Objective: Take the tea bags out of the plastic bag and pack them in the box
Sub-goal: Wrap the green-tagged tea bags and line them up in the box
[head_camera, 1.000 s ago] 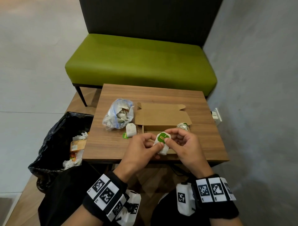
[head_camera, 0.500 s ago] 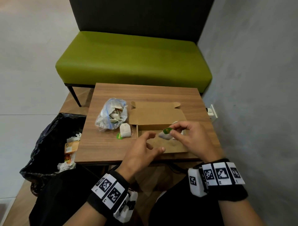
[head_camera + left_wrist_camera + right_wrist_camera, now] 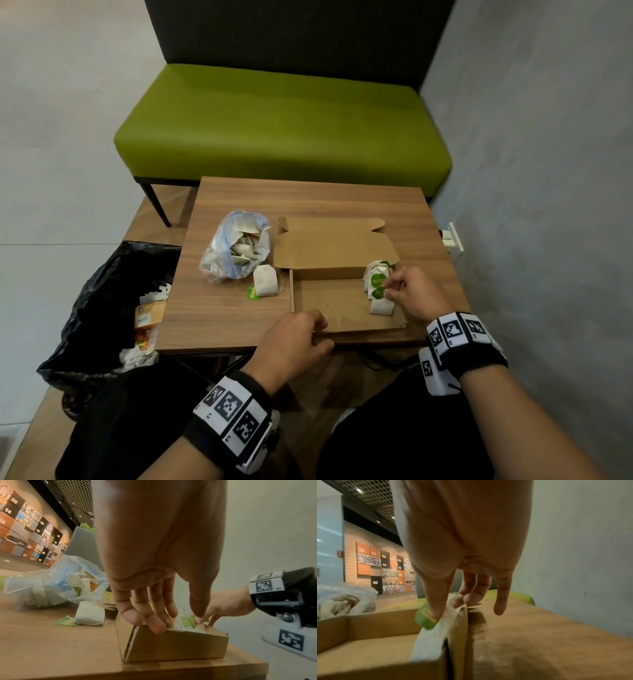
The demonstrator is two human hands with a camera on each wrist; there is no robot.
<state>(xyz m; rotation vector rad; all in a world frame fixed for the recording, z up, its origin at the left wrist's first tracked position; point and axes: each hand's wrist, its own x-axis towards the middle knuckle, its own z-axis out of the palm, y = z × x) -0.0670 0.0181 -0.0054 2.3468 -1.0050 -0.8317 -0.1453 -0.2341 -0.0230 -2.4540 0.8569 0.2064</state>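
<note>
Risk first: tea bags (image 3: 376, 286) stand on edge in a short row against the right wall of the box (image 3: 329, 305), leaning on one another. Judgement: if the right hand (image 3: 414, 296) lets go carelessly or drags the green tag (image 3: 426, 618) as it lifts away, the nearest bag could tip flat toward the middle of the box and take the row with it. String could also snag a finger. Box is light cardboard; a nudge might slide it toward the near table (image 3: 222, 308) edge, which lies just in front of the box.

Right hand: over the box's right wall, wrist outside the box, fingers pointing down. Thumb and first fingers pinch the tag and top of the nearest bag; little finger hangs free outside the wall, holding nothing.

Left hand (image 3: 294, 342): at the box's near-left corner, palm down, fingers (image 3: 154, 626) bent loosely over the front wall and resting on its top edge, thumb apart above the box. Looks like steadying, not a firm grip.

Elsewhere: plastic bag (image 3: 236, 250) lies just left of the box's open lid, with many tea bags inside. One loose tea bag (image 3: 265, 285) sits on the table between plastic bag and box, its tag beside it. Judgement: packing is at an early stage; most of the box floor is bare.
</note>
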